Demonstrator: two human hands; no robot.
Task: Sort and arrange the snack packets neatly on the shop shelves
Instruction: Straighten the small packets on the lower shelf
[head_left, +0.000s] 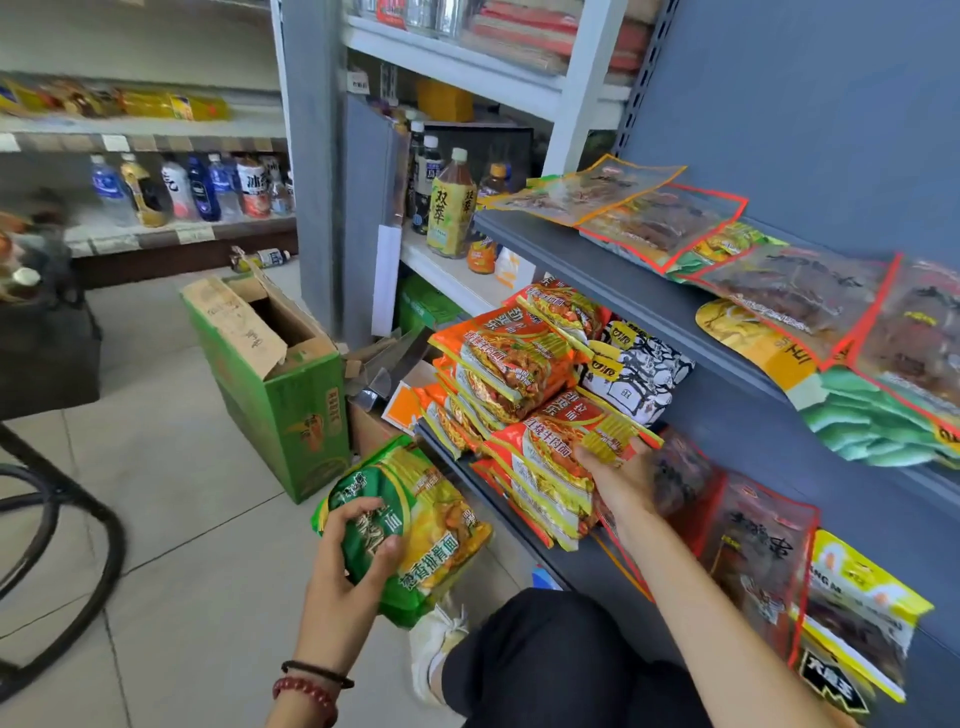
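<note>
Tiled shop floor, grey metal shelf alongside. Gripping green-and-yellow crinkly plastic noodle packets in left hand, just off the shelf edge. Pinching orange-red foil noodle packet on the lower stack with right hand. Seems light, slippery, crushable, so better grabbed flat-sided, gently.

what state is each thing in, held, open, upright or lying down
green noodle packet: held by left hand
front orange packet: gripped by right hand at its edge
green cardboard box: on floor, flaps open
tea bottle: upright, capped
floor bottle: lying on its side
</note>
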